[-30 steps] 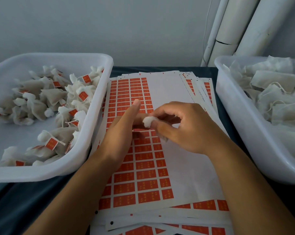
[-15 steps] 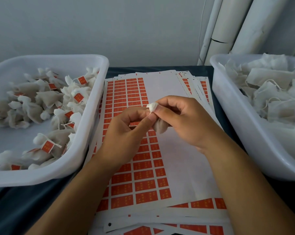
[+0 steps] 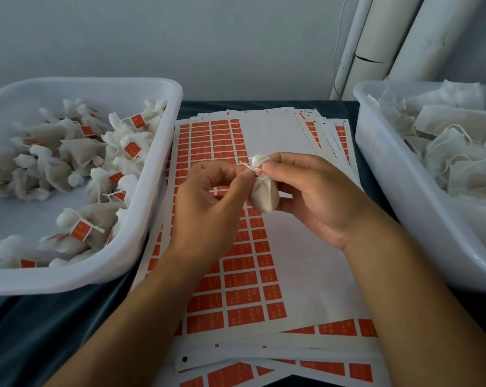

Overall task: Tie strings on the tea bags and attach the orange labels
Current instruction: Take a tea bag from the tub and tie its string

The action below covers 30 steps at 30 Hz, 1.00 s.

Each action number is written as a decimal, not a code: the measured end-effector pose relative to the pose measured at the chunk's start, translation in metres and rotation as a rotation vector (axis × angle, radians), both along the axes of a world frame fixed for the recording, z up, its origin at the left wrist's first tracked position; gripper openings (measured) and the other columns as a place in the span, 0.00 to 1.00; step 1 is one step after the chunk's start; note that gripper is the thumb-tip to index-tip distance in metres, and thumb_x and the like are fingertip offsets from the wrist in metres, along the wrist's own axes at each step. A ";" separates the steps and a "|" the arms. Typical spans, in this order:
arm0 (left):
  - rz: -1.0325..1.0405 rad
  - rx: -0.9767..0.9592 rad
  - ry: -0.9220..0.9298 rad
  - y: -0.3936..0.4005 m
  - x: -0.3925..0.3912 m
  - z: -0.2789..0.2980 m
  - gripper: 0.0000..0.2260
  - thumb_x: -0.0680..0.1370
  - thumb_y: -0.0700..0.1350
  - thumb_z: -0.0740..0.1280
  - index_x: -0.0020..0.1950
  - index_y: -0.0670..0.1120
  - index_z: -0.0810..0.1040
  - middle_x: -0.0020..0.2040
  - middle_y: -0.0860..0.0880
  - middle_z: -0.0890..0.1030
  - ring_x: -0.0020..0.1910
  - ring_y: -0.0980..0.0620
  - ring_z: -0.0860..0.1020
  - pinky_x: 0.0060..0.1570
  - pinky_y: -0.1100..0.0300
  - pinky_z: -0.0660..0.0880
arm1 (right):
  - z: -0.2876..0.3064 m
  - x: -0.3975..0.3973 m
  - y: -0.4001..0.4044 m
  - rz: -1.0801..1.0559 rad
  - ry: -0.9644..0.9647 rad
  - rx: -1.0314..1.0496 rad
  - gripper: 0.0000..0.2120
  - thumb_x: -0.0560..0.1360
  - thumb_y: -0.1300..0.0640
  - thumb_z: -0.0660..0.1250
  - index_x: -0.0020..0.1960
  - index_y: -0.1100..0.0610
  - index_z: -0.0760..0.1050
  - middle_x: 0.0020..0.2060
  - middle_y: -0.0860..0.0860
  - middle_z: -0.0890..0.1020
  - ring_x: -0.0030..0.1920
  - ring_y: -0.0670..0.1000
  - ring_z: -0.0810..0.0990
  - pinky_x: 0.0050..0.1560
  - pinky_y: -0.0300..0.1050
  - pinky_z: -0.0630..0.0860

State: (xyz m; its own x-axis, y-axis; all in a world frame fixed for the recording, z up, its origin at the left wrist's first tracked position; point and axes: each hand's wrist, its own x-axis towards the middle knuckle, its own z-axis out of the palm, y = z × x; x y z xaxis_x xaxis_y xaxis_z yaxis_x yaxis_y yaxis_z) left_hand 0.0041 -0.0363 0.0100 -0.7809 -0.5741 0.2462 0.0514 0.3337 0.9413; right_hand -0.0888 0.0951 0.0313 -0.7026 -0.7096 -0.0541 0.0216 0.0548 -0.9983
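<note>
A small white tea bag [image 3: 264, 195] hangs upright above the label sheets, its neck gathered and wound with white string [image 3: 249, 167]. My right hand [image 3: 317, 196] pinches the bag at the neck between thumb and forefinger. My left hand [image 3: 208, 205] pinches the loose string ends just left of the neck. Beneath both hands lies a sheet of orange labels [image 3: 236, 280]; its right half is bare backing paper.
A white tub [image 3: 163, 152] on the left holds several tied tea bags with orange labels. A white tub [image 3: 381, 174] on the right holds untied tea bags with loose strings. More label sheets are stacked under the top one on the dark table [image 3: 40, 331]. White pipes [image 3: 376, 46] stand behind.
Both hands lifted off the label sheet with the tea bag. The bag now hangs fully visible in my right hand, and my left fingers have shifted to the string ends.
</note>
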 end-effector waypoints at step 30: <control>0.131 -0.635 0.130 -0.010 0.000 -0.011 0.10 0.77 0.49 0.75 0.55 0.46 0.87 0.47 0.49 0.82 0.45 0.50 0.78 0.41 0.50 0.80 | -0.005 -0.002 -0.004 -0.111 -0.077 0.148 0.12 0.82 0.49 0.67 0.54 0.56 0.85 0.51 0.53 0.82 0.57 0.56 0.80 0.47 0.46 0.83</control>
State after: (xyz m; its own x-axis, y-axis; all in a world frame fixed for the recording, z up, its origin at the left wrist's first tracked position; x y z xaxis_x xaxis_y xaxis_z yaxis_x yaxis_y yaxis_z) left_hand 0.0042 -0.0461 -0.0014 -0.6557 -0.3746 0.6556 0.0723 0.8331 0.5483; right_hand -0.0912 0.0909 0.0260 -0.7660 -0.6080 -0.2089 0.1116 0.1943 -0.9746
